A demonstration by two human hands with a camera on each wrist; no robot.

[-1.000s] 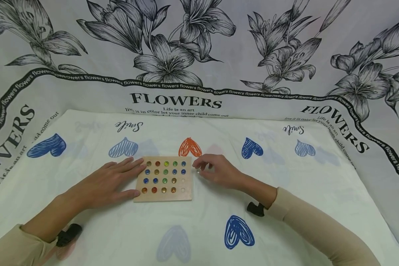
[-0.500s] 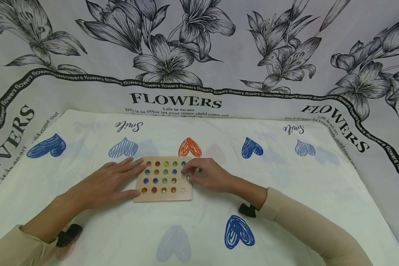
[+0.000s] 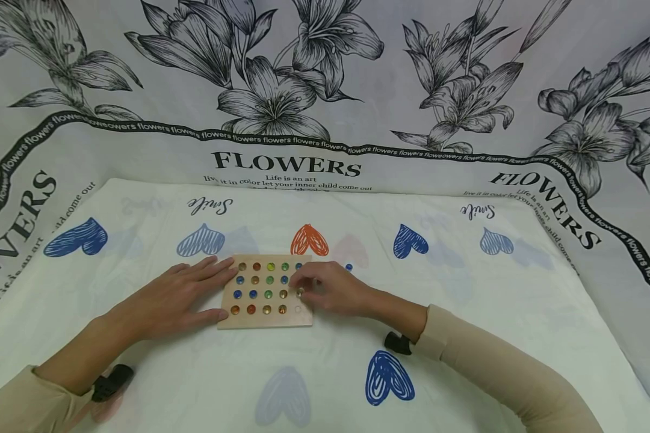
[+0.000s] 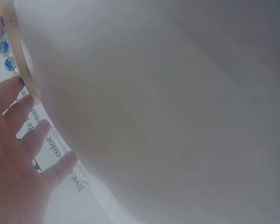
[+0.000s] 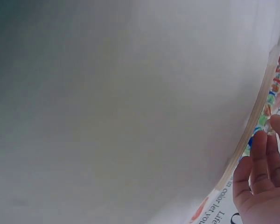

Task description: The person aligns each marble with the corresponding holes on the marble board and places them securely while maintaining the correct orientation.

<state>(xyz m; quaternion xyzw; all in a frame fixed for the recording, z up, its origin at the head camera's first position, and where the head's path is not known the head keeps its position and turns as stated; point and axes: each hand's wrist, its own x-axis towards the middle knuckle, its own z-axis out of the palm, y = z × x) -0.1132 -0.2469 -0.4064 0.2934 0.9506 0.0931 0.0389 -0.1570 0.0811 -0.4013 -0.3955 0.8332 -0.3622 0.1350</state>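
Observation:
A light wooden board (image 3: 260, 322) lies on the cloth, with rows of coloured glass marbles in its hollows. My left hand (image 3: 181, 294) rests along its left side, fingers straight and spread, fingertips at the edge. In the left wrist view these fingers (image 4: 35, 137) reach the board's side (image 4: 21, 56). At the right side, my right hand (image 3: 338, 288) pinches a clear marble (image 3: 300, 293) between thumb and fingertips, over the third row of the right-hand column. Part of that column is hidden by the fingers. A pale round hollow (image 3: 298, 310) shows at the near right corner.
A loose blue marble (image 3: 349, 267) sits on the cloth just beyond my right hand. The white cloth (image 3: 325, 373) with printed hearts spreads over the table. Behind it stands a flower-printed curtain (image 3: 384, 108).
My right hand has moved left from beside the board to over its right-hand column, carrying the clear marble. A blue marble has come into sight behind that hand. The left hand stays put.

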